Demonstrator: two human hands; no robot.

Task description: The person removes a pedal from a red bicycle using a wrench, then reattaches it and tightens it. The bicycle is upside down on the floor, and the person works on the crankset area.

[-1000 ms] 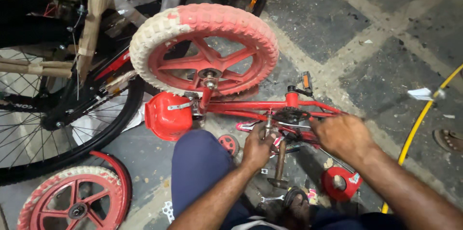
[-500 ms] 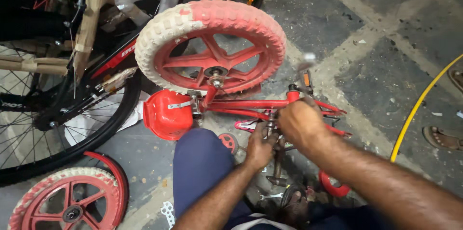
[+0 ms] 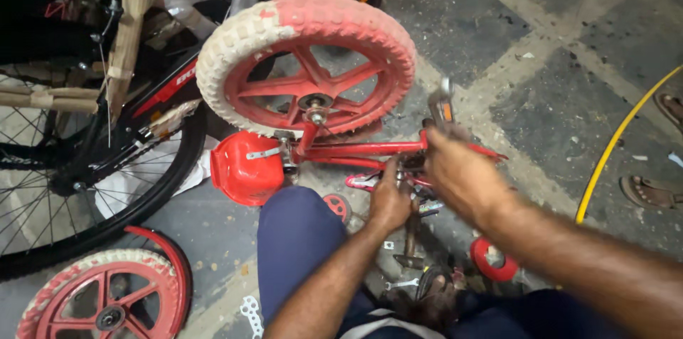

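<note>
- The left hand (image 3: 390, 200) has its grip closed around the crank area of the small red metal bicycle frame (image 3: 370, 148), fingers curled over the metal just below the frame tube.
- The right hand (image 3: 461, 172) is blurred; its grip is clamped on a grey metal tool (image 3: 441, 103) that sticks up above the knuckles (the exact kind of tool cannot be told).
- The frame lies on its side on the floor, directly ahead of the person's blue-clad knee (image 3: 302, 239).
- A red plastic wheel with a worn pink-and-white knobbly tyre (image 3: 306, 61) sits on the frame's left end, and a red plastic chain guard (image 3: 245, 167) hangs just below it.
- A second red wheel with a pale tyre (image 3: 96, 296) lies flat at lower left, well apart from the hands.
- A large black spoked bicycle wheel (image 3: 78, 189) stands on the left.
- A small red ring-shaped part (image 3: 494, 259) rests on the grey stone floor (image 3: 541, 90) near the right forearm.
</note>
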